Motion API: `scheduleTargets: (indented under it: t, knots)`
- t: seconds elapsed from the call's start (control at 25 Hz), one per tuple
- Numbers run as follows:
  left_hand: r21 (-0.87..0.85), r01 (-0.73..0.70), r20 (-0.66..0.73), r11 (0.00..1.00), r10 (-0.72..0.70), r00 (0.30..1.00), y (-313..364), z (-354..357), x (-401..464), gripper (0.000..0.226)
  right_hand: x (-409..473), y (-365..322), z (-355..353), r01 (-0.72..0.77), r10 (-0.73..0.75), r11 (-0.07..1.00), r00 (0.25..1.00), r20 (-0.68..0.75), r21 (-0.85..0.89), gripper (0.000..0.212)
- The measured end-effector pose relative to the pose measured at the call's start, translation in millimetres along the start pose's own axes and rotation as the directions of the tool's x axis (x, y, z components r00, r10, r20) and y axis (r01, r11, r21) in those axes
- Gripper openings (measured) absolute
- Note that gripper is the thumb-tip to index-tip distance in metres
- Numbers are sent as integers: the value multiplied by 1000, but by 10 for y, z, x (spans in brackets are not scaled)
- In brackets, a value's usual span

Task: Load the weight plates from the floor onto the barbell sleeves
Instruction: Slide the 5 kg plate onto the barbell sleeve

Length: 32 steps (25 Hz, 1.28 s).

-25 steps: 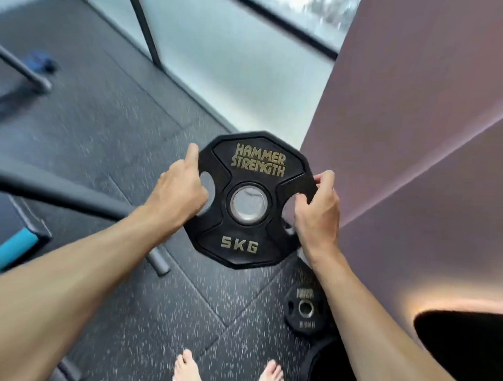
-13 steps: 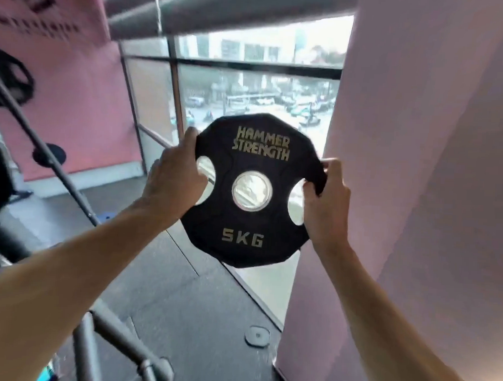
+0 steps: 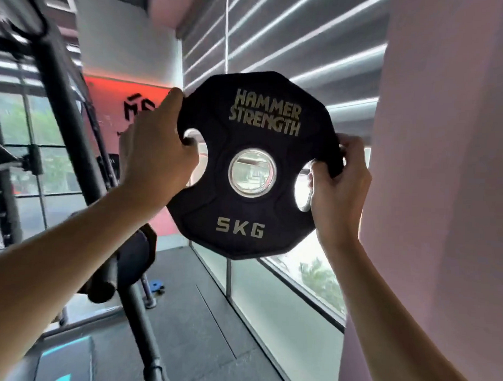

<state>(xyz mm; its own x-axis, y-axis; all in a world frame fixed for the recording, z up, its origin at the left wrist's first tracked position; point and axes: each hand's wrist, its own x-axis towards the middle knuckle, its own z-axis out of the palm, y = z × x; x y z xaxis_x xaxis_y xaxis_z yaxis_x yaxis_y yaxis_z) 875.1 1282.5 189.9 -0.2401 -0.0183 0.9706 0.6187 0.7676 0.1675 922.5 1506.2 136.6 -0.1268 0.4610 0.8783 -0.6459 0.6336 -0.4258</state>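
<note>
A black 5 kg weight plate (image 3: 252, 216) marked HAMMER STRENGTH is held upright in front of me at chest height, its face towards me. My left hand (image 3: 154, 155) grips its left edge with fingers through the left cut-out. My right hand (image 3: 337, 187) grips the right edge through the right cut-out. A dark barbell sleeve end (image 3: 104, 285) with a black plate (image 3: 137, 252) on it shows at lower left, partly behind my left forearm. The plates on the floor are out of view.
A black rack upright (image 3: 75, 144) slants through the left side. A pale pink wall (image 3: 445, 168) stands close on the right. Windows with a grey blind (image 3: 278, 43) lie ahead. A small blue object (image 3: 155, 286) sits on the dark rubber floor (image 3: 199, 331).
Both hands have lifted the plate from low over the floor to chest height. The view has swung upward from the floor to the window, rack and barbell end.
</note>
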Motion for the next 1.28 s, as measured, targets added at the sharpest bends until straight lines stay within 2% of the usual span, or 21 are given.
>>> scheduleTargets:
  t: [0.16, 0.28, 0.44, 0.6, 0.76, 1.0, 1.28]
  knots:
    - [26, 1, -50, 1000, 1, 999, -514, -809, 77, 19, -278, -684, 482, 2, -9, 991, 998, 55, 130, 53]
    - [33, 19, -93, 999, -16, 996, -859, -1442, 47, 21, -499, -1228, 845, 57, -64, 977, 997, 31, 204, 65]
    - [124, 76, -185, 989, -52, 981, -1327, -2330, -28, 31, -817, -1975, 1386, 39, -61, 936, 997, 52, 351, 60]
    - [248, 128, -201, 960, -78, 976, -1700, -3181, -122, 29, -1273, -2635, 1891, -39, -6, 873, 996, 92, 487, 50]
    - [336, 163, -189, 927, -103, 976, -2036, -3825, -314, 30, -1714, -3076, 2326, -123, 23, 811, 984, 179, 573, 55]
    - [445, 250, -173, 860, -192, 966, -2481, -4530, -680, 31, -2354, -3513, 2817, -313, 44, 685, 919, 392, 658, 51]
    - [527, 305, -181, 793, -246, 952, -2777, -4942, -919, 31, -2855, -3793, 3252, -429, 27, 653, 837, 547, 624, 48]
